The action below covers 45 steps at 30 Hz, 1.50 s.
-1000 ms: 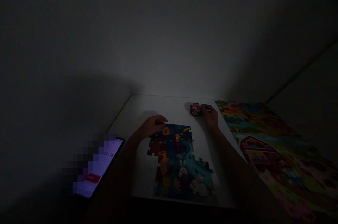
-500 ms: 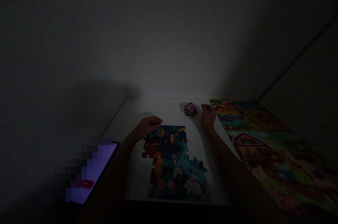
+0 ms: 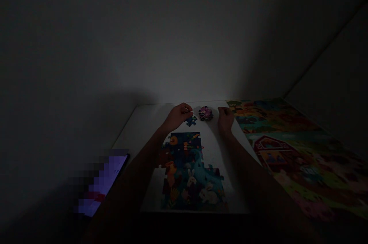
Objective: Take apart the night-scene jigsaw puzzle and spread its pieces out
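Above the top edge of a partly joined jigsaw puzzle (image 3: 191, 173), my left hand (image 3: 178, 115) is closed, its thumb and fingers pinching a blue puzzle piece (image 3: 191, 121). Just right of that piece is a stack of puzzle pieces (image 3: 206, 113), pink on top. My right hand (image 3: 225, 119) is beyond the stack on its right side, apart from it, with fingers curled together; what they hold, if anything, is hidden. The joined puzzle shows white rabbits, a blue animal and dark blue parts, and has an uneven outline.
The white board or tabletop (image 3: 151, 115) carries the puzzle and reaches back to a pale wall (image 3: 184, 45). On the right lies a large colourful farm picture (image 3: 276, 159) with a red barn. A phone with a lit screen (image 3: 110, 177) is at the left. The room is dim.
My left hand has moved from the puzzle's upper left corner up and right to beside the stack, and a blue puzzle piece now shows at its fingertips. My right hand has hardly moved.
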Motion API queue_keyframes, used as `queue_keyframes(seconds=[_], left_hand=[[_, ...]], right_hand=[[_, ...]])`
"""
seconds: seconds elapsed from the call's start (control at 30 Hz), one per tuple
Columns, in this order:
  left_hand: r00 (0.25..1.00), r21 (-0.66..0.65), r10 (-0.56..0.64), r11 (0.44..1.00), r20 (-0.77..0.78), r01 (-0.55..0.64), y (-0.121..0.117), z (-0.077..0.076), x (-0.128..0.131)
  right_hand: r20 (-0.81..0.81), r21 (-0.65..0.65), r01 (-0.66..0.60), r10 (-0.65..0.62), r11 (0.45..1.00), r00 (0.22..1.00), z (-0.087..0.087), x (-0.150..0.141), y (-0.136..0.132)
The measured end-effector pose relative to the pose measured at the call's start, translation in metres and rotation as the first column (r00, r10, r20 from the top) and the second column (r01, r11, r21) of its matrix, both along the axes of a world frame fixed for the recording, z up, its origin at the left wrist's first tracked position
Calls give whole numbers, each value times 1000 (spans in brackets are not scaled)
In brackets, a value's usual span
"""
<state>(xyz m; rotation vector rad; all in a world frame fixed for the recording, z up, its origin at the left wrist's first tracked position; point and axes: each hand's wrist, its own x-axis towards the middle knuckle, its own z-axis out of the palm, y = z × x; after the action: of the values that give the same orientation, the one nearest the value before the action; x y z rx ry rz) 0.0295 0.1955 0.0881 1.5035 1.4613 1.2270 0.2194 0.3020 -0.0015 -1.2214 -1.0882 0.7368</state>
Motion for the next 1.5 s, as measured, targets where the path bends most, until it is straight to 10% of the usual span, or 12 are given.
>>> queue_keyframes(seconds=[0.57,0.93,1.5], left_hand=[[967,-14,246,969,-69,-247,113,-22,49],[955,27,252,968,-156,-251,111,-52,45],[913,49,285,958,-293,-283,72,-37,35]], right_hand=[[-78,-10,-8,7,1000,997,11,-2,-6],[-61,-23,-16,15,1000,998,15,-2,-10],[-65,-8,-14,13,1000,998,5,-1,-2]])
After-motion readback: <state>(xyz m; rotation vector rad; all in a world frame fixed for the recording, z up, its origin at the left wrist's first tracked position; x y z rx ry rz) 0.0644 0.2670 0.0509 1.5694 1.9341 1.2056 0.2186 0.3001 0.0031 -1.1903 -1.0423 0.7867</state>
